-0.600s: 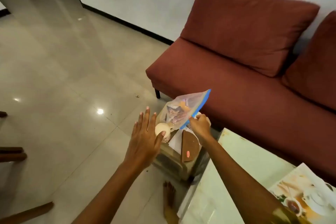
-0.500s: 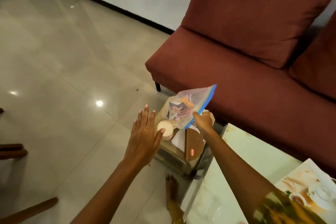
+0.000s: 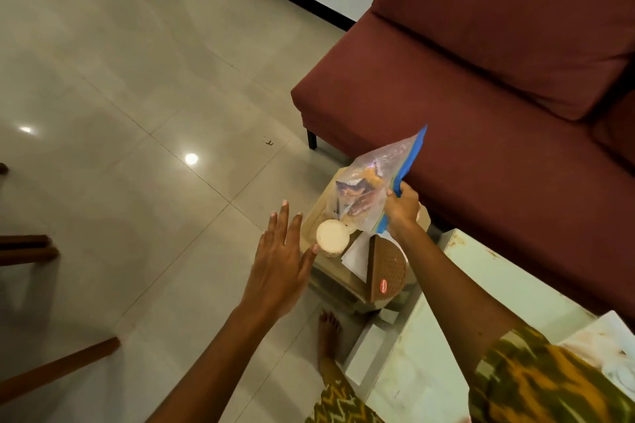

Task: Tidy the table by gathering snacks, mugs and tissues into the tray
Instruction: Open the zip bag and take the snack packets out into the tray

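The right hand (image 3: 402, 208) pinches a clear zip bag (image 3: 369, 187) at its blue seal strip, the grip closed on the plastic near the bag's lower right edge. The bag tilts, its blue strip running up toward 1 o'clock, and through the crinkled film show dark brown and orange snack pieces bunched in the lower half. It hangs over the far end of the tray (image 3: 311, 228), a pale wooden one standing low by the sofa (image 3: 481, 86), at 12 o'clock from the tabletop's near corner.

In the tray, a cream mug (image 3: 332, 236) seen from above sits at the bag's 7 o'clock, its round pale mouth facing the camera. At 4 o'clock from the mug lies white tissue (image 3: 357, 252), and just beside that a brown fan-shaped snack pack (image 3: 386, 266) with a small red label.

The left hand (image 3: 280, 264) is spread flat, fingers apart, holding nothing; its thumb tip is at the mug's rim, whether touching cannot be told.

The pale green tabletop (image 3: 481, 288) lies at 4 o'clock of the tray, a printed paper (image 3: 608, 345) on its right edge. A bare foot (image 3: 328, 330) stands on the tiled floor (image 3: 137, 113).
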